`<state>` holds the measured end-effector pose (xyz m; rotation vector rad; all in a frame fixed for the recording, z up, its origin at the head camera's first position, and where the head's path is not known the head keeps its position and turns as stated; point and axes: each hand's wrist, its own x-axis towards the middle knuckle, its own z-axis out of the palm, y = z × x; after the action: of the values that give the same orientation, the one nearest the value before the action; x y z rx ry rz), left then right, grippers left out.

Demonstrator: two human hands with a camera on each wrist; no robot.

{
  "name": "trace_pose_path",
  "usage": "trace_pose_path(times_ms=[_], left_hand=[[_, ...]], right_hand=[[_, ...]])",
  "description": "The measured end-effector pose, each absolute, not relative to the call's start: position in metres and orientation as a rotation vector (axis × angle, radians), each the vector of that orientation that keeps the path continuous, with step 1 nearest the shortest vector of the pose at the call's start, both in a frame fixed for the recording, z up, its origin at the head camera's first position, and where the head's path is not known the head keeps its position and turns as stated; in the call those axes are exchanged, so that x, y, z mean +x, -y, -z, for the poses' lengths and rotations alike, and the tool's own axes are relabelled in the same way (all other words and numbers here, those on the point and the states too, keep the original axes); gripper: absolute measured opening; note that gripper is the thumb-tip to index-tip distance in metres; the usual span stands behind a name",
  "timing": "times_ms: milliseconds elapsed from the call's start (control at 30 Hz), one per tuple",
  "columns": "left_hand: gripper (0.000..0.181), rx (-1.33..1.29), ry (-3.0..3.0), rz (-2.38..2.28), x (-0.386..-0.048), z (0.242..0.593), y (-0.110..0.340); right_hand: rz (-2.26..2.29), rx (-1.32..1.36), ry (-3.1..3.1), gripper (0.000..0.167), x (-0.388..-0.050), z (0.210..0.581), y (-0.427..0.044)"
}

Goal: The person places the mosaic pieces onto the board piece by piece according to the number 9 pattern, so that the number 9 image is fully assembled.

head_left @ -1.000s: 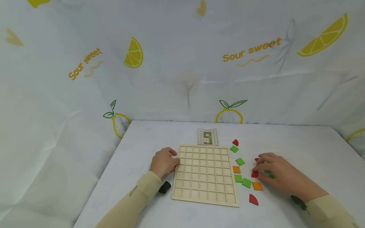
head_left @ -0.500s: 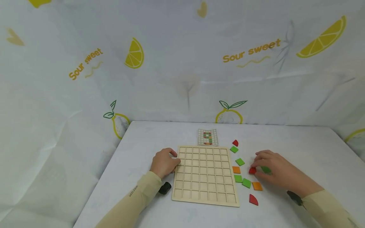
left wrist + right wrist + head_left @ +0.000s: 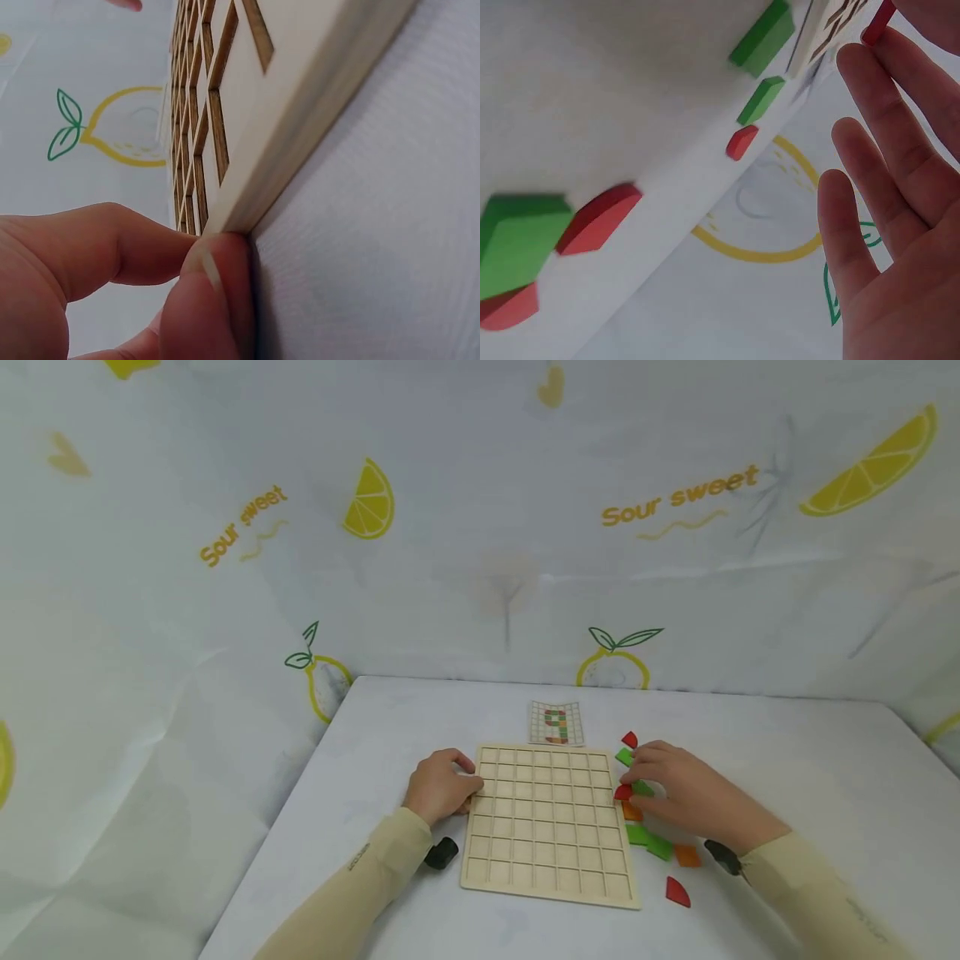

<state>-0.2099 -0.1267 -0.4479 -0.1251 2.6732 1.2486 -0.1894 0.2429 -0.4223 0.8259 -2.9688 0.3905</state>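
The left hand (image 3: 438,789) has a close grip on the wooden grid board (image 3: 551,818), thumb and finger pinching its left rim while the board lies flat on the white table (image 3: 810,760). Across from it, the right hand (image 3: 693,785) has its grip narrowed to thumb and fingertip around a small red piece (image 3: 879,21), its other fingers stretched out. In the head view that piece shows at the board's right edge; I cannot tell whether it is over the rim or just beside it. A green tile (image 3: 642,788) is partly hidden by the right hand, and an orange tile (image 3: 632,811) lies just nearer the person, beside the board. Nearer still are two green squares (image 3: 659,848), a second orange tile (image 3: 687,856) and a red quarter-round (image 3: 678,892). Near the board's far right corner lie another green tile (image 3: 624,757) and a red wedge (image 3: 629,740). A printed card (image 3: 556,723), its grid filled with a green, red and orange figure, lies just behind the board, in front of the lemon-patterned cloth (image 3: 450,585)
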Motion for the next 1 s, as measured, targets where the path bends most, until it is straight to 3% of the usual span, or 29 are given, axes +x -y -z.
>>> trace_pose_path(times_ms=[600,1000], left_hand=[[0.018,-0.118,-2.651,-1.279,-0.212,0.451,0.129],[0.017,-0.123,-2.672,-1.276,-0.212,0.449,0.130]], right_hand=[[-0.567,0.998,2.901,0.016,-0.230,0.418,-0.150],[-0.575,0.992,2.901,0.016,-0.240,0.429,-0.120]])
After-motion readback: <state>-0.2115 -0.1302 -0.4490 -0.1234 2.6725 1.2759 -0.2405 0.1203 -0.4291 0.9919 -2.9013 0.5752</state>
